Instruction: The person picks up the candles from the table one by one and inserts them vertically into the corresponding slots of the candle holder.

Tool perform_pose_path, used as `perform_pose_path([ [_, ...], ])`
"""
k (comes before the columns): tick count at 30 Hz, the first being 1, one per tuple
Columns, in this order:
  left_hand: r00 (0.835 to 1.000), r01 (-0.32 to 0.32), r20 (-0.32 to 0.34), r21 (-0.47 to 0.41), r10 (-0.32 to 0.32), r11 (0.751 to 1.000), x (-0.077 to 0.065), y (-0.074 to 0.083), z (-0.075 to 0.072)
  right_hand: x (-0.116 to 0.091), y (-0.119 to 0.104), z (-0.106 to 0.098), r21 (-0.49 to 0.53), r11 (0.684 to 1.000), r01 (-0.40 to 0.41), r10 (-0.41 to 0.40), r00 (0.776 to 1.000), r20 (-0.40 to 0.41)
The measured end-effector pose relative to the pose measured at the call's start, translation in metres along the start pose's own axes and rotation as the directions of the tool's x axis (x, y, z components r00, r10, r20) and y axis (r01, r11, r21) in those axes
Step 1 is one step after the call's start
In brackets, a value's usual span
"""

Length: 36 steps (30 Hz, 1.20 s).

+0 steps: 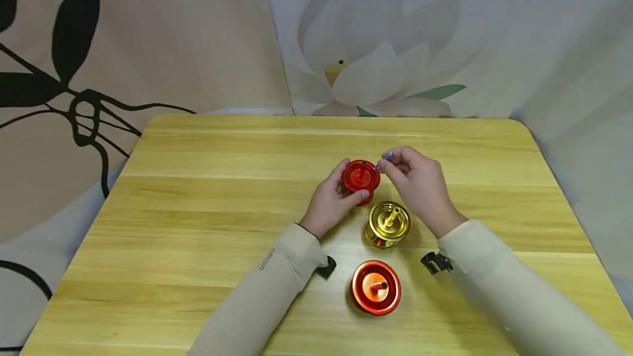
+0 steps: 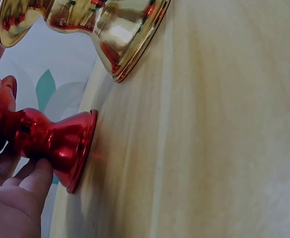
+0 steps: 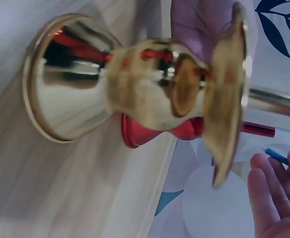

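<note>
My left hand (image 1: 326, 202) holds a small red metal candle holder (image 1: 360, 179), goblet-shaped with a wide dish and a thin tube in its middle. The thumb lies along its near side, and the left wrist view shows the holder's foot (image 2: 80, 148) at the table surface. Between thumb and fingertips, my right hand (image 1: 420, 185) pinches a slim blue stick (image 1: 388, 156) just right of the dish rim. In the right wrist view the blue stick (image 3: 277, 156) points toward the red tube (image 3: 258, 129). A gold candle holder (image 1: 389, 224) stands nearer, between the forearms.
A larger orange-red candle holder (image 1: 376, 288) stands near the front of the wooden table (image 1: 198, 224). Black wrist mounts (image 1: 436, 262) hang under both sleeves. Fabric with a printed flower (image 1: 376, 70) rises behind the far table edge.
</note>
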<state>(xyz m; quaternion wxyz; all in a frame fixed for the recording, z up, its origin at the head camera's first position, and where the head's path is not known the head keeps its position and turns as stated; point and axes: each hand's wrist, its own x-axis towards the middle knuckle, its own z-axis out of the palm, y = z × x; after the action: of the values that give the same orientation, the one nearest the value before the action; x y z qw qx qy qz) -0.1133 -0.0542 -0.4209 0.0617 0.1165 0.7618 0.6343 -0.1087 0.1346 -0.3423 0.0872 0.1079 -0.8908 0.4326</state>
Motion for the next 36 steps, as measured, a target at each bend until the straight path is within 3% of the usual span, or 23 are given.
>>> perform_pose_path([
  [36, 1.000, -0.012, 0.009, -0.002, 0.012, 1.000, -0.002, -0.004, 0.000, 0.014, -0.018, 0.008, -0.087, 0.994, 0.066, -0.062, 0.997, 0.047],
])
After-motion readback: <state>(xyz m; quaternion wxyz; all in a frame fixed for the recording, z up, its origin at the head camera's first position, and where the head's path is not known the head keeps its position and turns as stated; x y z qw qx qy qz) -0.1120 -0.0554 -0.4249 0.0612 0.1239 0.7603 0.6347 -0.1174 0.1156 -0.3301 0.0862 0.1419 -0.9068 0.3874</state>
